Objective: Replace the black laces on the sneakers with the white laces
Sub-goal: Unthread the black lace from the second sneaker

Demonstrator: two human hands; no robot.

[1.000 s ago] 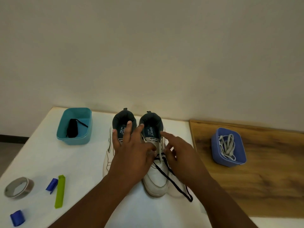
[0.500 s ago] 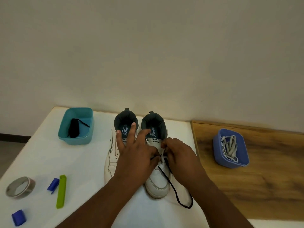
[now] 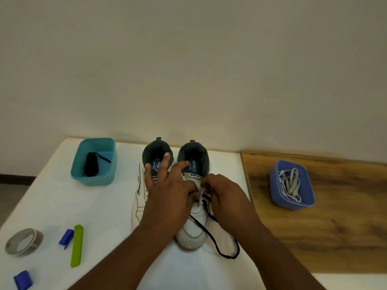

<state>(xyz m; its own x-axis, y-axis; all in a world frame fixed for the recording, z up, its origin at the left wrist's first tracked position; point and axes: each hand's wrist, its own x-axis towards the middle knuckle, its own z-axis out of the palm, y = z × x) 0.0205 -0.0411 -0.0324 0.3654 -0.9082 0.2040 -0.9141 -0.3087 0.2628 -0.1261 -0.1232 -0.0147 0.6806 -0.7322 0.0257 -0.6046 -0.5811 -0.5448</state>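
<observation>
While spread flat over the two white sneakers (image 3: 191, 233) at the middle of the white tabletop (image 3: 52, 206), left hand (image 3: 169, 197): fingers straight and splayed, tips reaching onto the dark insoles, thumb side pressed down near the eyelets of the right-hand shoe; released grip, nothing held. Just right of it, right hand (image 3: 226, 195): fingers curled in a pinching grip on the black lace (image 3: 211, 235) at the upper eyelets of that same shoe. Lace still threaded through the lower eyelets, loose end trailing past the toe and looping on the tabletop right of the sneakers. Left-hand shoe mostly hidden under the left hand; whether laced, cannot tell.

Far left of the sneakers, a teal tub (image 3: 93, 176) with a bundled black lace (image 3: 91, 167) inside. Well right of the sneakers, on a wooden board (image 3: 335, 237), a blue tub (image 3: 293, 203) holding the white laces (image 3: 290, 183) in a loose tangle. Near-left of the sneakers: a tape roll (image 3: 24, 241), a green clip (image 3: 76, 245), a blue clip (image 3: 66, 237) touching it, another blue piece (image 3: 22, 280) at the tabletop's near edge.
</observation>
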